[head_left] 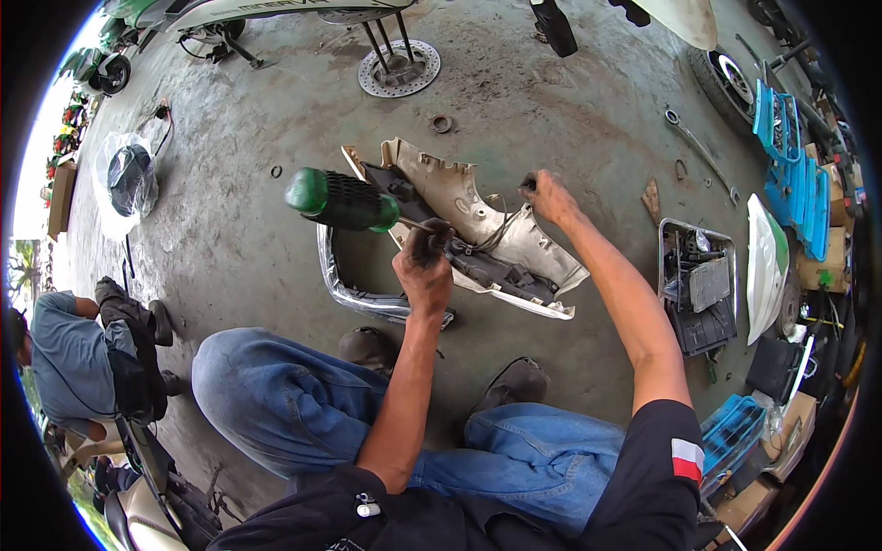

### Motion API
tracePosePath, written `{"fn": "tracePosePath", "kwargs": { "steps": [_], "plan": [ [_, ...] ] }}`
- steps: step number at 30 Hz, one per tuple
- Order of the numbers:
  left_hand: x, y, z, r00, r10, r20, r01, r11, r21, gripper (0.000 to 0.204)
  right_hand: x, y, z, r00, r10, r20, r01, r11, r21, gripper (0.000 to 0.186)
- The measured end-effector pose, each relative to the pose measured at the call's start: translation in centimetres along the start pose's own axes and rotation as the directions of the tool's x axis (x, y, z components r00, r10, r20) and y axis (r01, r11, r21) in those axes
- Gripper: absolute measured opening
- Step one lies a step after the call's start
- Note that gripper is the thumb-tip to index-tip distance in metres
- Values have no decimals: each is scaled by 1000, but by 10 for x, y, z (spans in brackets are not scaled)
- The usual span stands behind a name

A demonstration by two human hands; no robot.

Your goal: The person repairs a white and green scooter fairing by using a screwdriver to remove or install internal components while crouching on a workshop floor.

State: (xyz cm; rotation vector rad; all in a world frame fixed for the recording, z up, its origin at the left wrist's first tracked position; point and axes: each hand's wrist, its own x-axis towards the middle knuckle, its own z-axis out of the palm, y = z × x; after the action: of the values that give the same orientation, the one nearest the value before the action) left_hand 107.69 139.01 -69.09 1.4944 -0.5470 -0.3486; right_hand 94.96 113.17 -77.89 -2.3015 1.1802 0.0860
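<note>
Left hand is grasping a screwdriver with a green, see-through handle and black textured grip; fingers are closing around its thin metal shaft, handle is pointing up-left, tip is being hidden by the fingers. Screwdriver is sitting in the air over the left side of a cream curved plastic body panel. Right hand is curling its darkened fingers just beside the panel's upper right edge; cannot tell if they are pinching anything or touching the panel.

Panel is lying on the grey floor in front of the person, inner side up, with a black plastic inner part and a thin dark cable showing inside. Black-and-silver U-shaped bent piece is lying just left of it. Small dark metal ring is resting beyond the panel, near a round perforated silver disc. To the right, a long silver wrench and a rectangular metal-rimmed tray of black parts are lying. Far left, another person in a grey-blue shirt is crouching.
</note>
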Motion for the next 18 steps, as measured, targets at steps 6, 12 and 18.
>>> {"fn": "tracePosePath", "kwargs": {
  "steps": [6, 12, 18],
  "plan": [
    [2, 6, -13, 999, 28, 42, -38, 963, 266, 14, -11, -95, -84, 959, -282, 38, 253, 907, 337, 50],
    [3, 5, -11, 990, 124, 71, -140, 934, 329, 26, -86, -203, -141, 567, -813, -130, 271, 35, 962, 66],
    [5, 0, -18, 967, 232, 105, -255, 891, 376, 37, -100, -219, -160, 369, -929, -40, 119, 5, 993, 110]
  ]
}}
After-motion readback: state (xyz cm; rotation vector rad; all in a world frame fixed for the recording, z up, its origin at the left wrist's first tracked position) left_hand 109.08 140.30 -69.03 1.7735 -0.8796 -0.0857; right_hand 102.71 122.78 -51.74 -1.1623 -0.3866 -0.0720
